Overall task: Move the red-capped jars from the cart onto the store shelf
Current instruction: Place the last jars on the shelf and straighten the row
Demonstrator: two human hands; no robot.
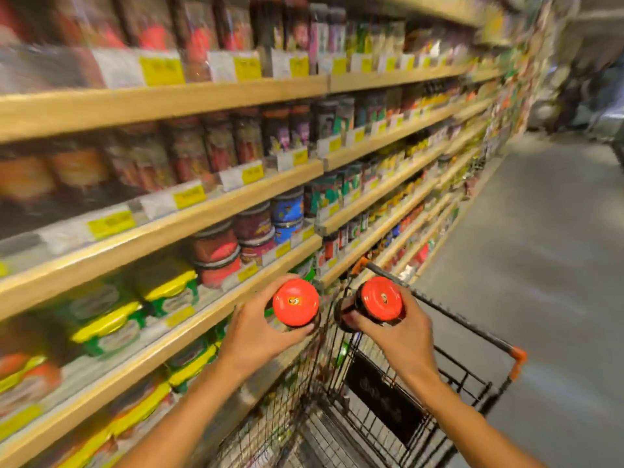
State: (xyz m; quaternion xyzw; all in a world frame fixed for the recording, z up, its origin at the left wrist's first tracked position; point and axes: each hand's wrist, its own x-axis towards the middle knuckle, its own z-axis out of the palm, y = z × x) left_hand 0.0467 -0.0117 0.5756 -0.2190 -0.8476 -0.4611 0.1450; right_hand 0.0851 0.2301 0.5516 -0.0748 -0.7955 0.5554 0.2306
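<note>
Store aisle, seen from my head camera: I hold two red-capped jars above the wire cart [422, 376], one in each hand. My left hand [251, 336] wraps its grip around the left jar [295, 307], fingers curled under the body and thumb along the near side; only the red cap with a small sticker at its centre shows clearly, the glass below it is almost wholly hidden by my fingers. My right hand [403, 336] is clamped on the right jar [380, 300], which is tilted so its cap faces me and a strip of dark body shows to the left of the cap; the label is out of sight.

Both jars hang just in front of the wooden shelf edge [256, 285], level with the tier of yellow-lidded tubs [169, 287], and neither touches the shelf. They sit near one another, apart, over the cart's front corner.

The shelving [162, 106] runs away to the right, stocked with jars and tins so blurred that I cannot read any label or the yellow price tags [162, 70]. The cart's basket is cut off at the bottom edge; what lies inside it is hard to make out through the mesh. The grey floor [540, 248] fills the right side.
</note>
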